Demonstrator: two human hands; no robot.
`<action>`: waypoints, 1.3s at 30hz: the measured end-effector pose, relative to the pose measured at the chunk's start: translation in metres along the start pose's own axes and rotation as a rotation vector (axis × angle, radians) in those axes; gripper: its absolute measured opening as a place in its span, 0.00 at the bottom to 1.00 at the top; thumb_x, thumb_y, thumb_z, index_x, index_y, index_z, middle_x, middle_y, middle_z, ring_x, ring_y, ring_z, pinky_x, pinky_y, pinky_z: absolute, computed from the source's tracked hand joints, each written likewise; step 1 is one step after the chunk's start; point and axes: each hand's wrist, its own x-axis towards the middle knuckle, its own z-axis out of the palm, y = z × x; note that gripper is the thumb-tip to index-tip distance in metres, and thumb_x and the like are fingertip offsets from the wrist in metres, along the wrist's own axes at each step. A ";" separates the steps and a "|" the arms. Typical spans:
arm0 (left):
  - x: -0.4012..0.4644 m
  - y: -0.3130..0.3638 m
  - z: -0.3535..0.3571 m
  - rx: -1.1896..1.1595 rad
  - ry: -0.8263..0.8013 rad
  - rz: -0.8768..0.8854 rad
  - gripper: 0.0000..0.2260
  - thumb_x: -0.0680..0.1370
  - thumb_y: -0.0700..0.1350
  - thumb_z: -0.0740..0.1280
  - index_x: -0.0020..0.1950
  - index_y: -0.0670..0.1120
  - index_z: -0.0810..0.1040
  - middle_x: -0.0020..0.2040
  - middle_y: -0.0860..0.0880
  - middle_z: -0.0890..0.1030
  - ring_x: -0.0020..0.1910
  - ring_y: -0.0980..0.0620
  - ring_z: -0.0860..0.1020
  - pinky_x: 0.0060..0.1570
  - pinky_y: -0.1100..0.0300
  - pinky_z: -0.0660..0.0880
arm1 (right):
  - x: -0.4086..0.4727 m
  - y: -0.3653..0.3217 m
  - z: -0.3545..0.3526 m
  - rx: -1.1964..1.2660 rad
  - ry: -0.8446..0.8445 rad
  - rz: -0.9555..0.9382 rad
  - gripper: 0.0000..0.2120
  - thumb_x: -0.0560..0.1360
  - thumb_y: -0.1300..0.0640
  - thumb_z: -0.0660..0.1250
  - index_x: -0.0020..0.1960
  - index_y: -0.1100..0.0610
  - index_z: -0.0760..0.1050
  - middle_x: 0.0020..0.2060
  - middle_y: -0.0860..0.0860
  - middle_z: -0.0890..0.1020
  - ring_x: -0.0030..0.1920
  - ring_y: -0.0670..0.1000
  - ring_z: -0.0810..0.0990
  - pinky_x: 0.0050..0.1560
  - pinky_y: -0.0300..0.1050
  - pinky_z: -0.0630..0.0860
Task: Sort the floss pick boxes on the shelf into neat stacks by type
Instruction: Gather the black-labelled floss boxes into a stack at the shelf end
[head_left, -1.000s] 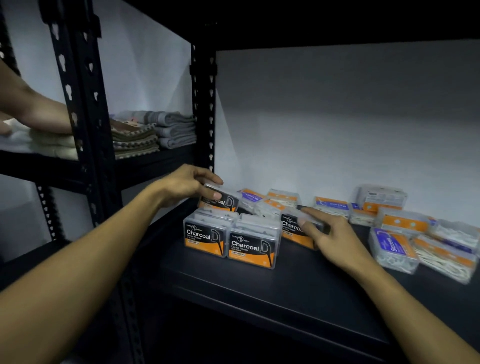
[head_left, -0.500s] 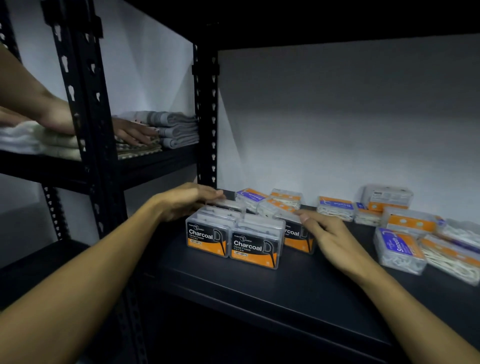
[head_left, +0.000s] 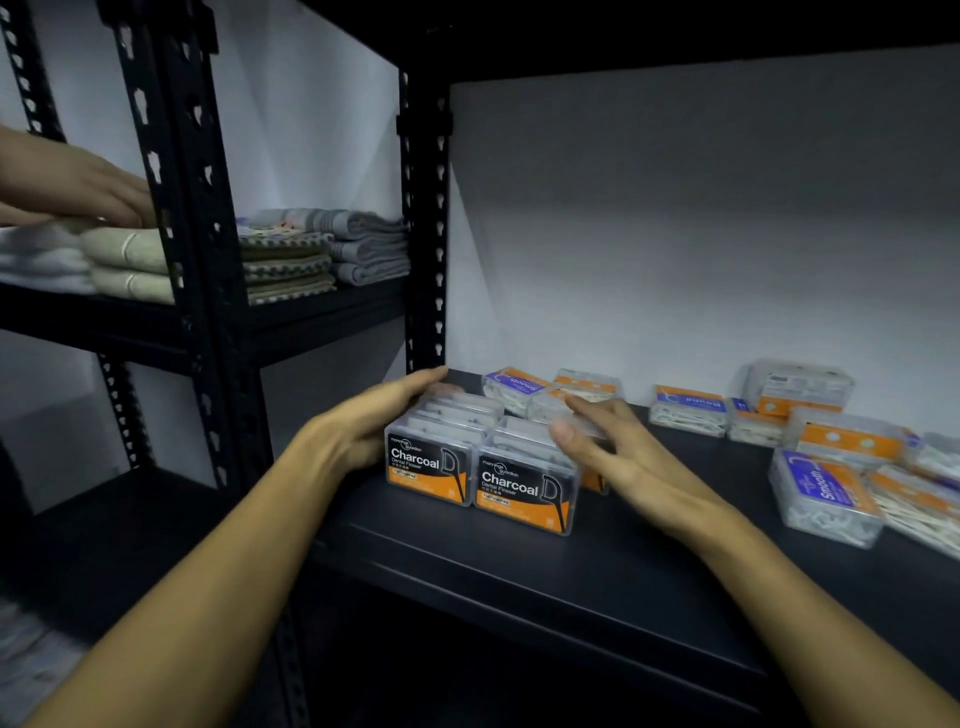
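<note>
Black-and-orange Charcoal floss pick boxes stand in two rows at the left of the black shelf (head_left: 467, 566); the front ones are a left box (head_left: 428, 467) and a right box (head_left: 524, 488). My left hand (head_left: 374, 421) lies with straight fingers along the left side and back of the left row. My right hand (head_left: 618, 452) rests with loose, extended fingers on the right row's far end, partly hiding another Charcoal box (head_left: 592, 480). Clear boxes with orange and purple labels lie scattered behind and to the right, among them a Smooth box (head_left: 826, 499) and a Round box (head_left: 688, 410).
A black perforated upright (head_left: 423, 234) stands just left of the boxes. On the neighbouring shelf are folded towels (head_left: 291, 260), and another person's hand (head_left: 78, 182) rests on a pile there. White wall backs the shelf.
My left hand has lowered the Charcoal box it held onto the back of the left row and now lies flat beside it. My right hand has brought its box in against the right row.
</note>
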 end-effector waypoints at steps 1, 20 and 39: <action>-0.002 -0.002 0.001 0.011 -0.006 0.016 0.20 0.78 0.56 0.67 0.62 0.42 0.81 0.58 0.40 0.84 0.53 0.45 0.82 0.61 0.50 0.76 | 0.001 -0.003 0.003 -0.032 -0.010 -0.011 0.48 0.64 0.23 0.61 0.78 0.44 0.60 0.68 0.39 0.63 0.70 0.41 0.61 0.66 0.40 0.58; -0.005 -0.016 0.003 0.032 0.014 0.217 0.11 0.77 0.43 0.67 0.58 0.43 0.83 0.53 0.41 0.84 0.49 0.46 0.82 0.54 0.52 0.76 | 0.005 0.002 0.006 -0.096 -0.030 -0.110 0.45 0.63 0.41 0.81 0.73 0.43 0.61 0.67 0.39 0.66 0.66 0.39 0.70 0.60 0.32 0.66; -0.018 -0.008 -0.005 -0.146 0.120 0.302 0.25 0.79 0.63 0.60 0.63 0.47 0.82 0.62 0.45 0.83 0.64 0.49 0.78 0.69 0.52 0.69 | 0.002 -0.001 0.007 -0.085 -0.008 -0.134 0.56 0.54 0.29 0.76 0.77 0.41 0.59 0.70 0.36 0.63 0.70 0.37 0.65 0.68 0.37 0.62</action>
